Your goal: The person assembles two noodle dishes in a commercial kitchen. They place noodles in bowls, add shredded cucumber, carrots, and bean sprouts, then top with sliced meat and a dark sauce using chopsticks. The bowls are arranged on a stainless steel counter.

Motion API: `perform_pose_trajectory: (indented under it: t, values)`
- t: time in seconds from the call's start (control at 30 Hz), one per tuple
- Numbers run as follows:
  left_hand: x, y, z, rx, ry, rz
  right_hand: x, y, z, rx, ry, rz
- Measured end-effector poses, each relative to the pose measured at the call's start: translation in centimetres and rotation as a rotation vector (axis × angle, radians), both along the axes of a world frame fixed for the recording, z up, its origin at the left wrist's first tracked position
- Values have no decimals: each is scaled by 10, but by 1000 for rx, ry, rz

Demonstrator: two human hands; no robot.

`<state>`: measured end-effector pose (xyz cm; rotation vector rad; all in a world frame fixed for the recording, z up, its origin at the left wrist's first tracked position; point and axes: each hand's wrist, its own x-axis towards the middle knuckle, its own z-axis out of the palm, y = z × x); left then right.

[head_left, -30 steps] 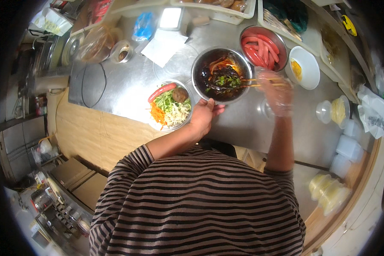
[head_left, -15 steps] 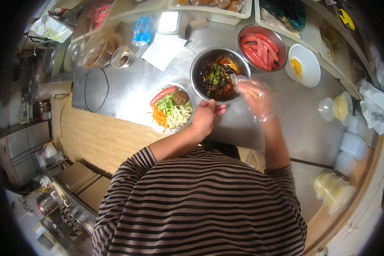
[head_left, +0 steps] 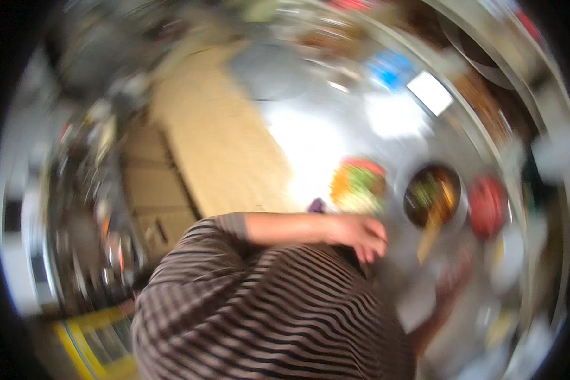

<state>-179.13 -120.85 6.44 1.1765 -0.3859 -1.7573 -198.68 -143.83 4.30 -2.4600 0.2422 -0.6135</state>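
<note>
The view is smeared by motion. My left hand [head_left: 359, 235] hangs in front of the table with its fingers apart, holding nothing, close to the bowl of shredded vegetables [head_left: 359, 190] topped with a red sausage. A metal bowl [head_left: 463, 215] of dark, saucy food with green bits stands further right. What look like wooden chopsticks [head_left: 430, 237] lean out of it toward me, apart from both hands. My right hand [head_left: 455, 275], in what looks like a clear plastic glove, is over the table nearer to me; blur hides its fingers.
Beside the metal bowl stands a bowl of red sausages [head_left: 487, 206]. A blue plastic bag [head_left: 389, 68] and a white-topped box [head_left: 429, 92] lie at the back. Brown board [head_left: 221, 139] lies left of the steel table. Something yellow-framed [head_left: 85, 348] is at lower left.
My head has turned left, so the table swings right in view. My left hand has let go of the metal bowl's rim. My right hand has left the chopsticks, which now lean in the bowl.
</note>
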Motion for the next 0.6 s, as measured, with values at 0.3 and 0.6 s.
perform_pose_trajectory:
  t: [0.3, 0.6]
  values:
    - [12, 98, -27, 183, -129, 861, 152, 105, -17, 427, 120, 373]
    - [44, 281, -89, 236, -387, 947, 243, 245, 10, 786, 288, 593]
